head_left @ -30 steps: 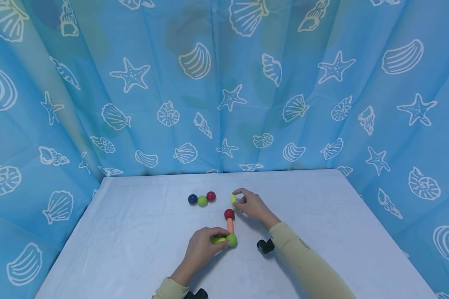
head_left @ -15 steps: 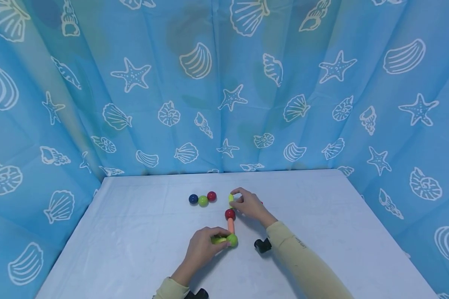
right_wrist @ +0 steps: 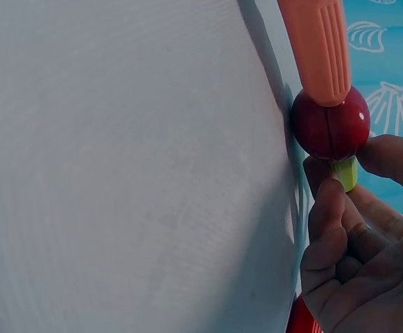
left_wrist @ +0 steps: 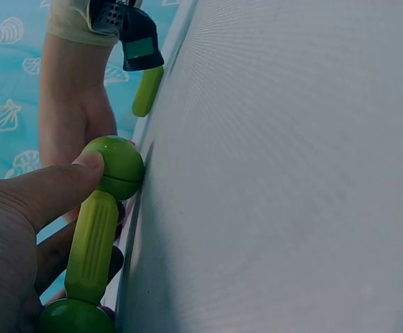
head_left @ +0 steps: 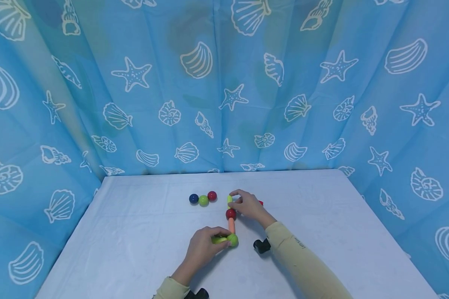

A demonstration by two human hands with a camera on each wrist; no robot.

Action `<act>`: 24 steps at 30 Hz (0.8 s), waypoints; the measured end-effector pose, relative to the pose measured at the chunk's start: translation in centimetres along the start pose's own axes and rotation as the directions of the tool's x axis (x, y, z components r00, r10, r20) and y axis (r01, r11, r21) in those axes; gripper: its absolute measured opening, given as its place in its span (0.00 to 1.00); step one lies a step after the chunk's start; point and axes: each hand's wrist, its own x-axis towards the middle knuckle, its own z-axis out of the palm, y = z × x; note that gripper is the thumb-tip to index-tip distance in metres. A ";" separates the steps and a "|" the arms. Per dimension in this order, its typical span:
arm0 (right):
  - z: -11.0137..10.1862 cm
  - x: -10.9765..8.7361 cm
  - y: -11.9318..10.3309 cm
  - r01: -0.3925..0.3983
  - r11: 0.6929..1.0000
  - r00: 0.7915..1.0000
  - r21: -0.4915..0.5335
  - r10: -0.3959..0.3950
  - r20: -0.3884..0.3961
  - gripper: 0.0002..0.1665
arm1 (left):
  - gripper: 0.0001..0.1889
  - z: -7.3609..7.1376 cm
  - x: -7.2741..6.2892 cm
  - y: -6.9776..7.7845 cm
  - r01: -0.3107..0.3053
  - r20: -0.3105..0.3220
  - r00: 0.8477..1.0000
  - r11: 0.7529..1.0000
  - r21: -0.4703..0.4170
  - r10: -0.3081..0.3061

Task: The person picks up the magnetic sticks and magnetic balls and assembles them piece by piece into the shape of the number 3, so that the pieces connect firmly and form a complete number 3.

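Note:
My left hand (head_left: 203, 246) holds a yellow-green ribbed rod (left_wrist: 90, 246) and the green ball (head_left: 233, 240) at its end, its thumb on the ball in the left wrist view. A second green ball (left_wrist: 76, 318) sits at the rod's other end, mostly hidden from the head view. From the first ball an orange rod (head_left: 231, 225) runs away to a red ball (head_left: 230, 214). My right hand (head_left: 249, 206) pinches another yellow-green rod (head_left: 230, 201) beyond that ball. In the right wrist view this rod's end (right_wrist: 345, 173) meets the red ball, fingertips right beside it.
Blue, green and red balls (head_left: 212, 195) stand in a row at the back left of the white-covered table (head_left: 134, 232). A red piece (head_left: 261, 203) shows behind the right hand. Black wrist cameras (head_left: 262, 246) hang under the forearms. A blue shell-print curtain (head_left: 217, 83) surrounds the table.
My right hand has moved slightly left, bringing its yellow-green rod in line with the red ball. The red piece behind that hand has come into view. The left hand stays put.

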 end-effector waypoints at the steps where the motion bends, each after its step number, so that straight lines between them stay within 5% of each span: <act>1: 0.0 0.0 0.0 0.007 1.000 1.000 -0.003 -0.007 0.002 0.26 | 0.13 0.0 0.0 0.0 -0.001 -0.002 1.000 1.000 0.001 0.001; 24: 0.0 0.0 0.3 0.019 1.000 1.000 0.015 -0.019 0.005 0.25 | 0.13 0.0 -0.1 0.1 0.013 0.002 1.000 1.000 0.002 -0.013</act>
